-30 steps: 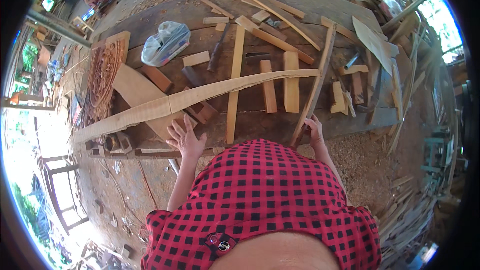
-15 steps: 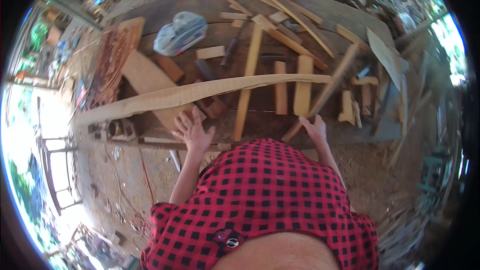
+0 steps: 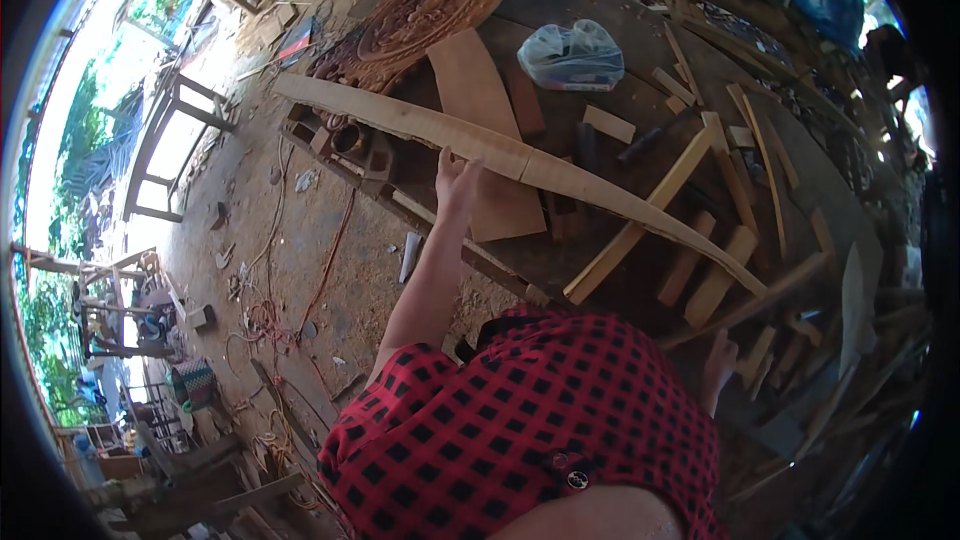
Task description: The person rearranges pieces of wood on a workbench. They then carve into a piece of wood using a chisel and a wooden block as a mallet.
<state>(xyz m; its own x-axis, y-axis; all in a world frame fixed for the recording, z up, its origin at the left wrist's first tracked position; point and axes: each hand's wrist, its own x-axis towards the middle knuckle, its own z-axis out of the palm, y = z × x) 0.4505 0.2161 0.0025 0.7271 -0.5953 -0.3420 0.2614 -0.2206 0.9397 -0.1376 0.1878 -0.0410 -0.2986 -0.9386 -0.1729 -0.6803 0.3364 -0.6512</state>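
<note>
Left grip [image 3: 458,183] is at the near edge of the board [image 3: 500,152], fingertips against it; whether it grasps or only touches, cannot tell. Board extends both ways from those fingers, its long axis running far left to near right across the surface [image 3: 570,5]. Left hand is the nearer. Right grip [image 3: 718,365] sits near the board's right end, just beside the stick [image 3: 740,306]; its closure cannot be told. Against the earlier frame, the left hand, then spread over the plank [image 3: 480,90] short of the board, has reached its edge; the view has swung left.
</note>
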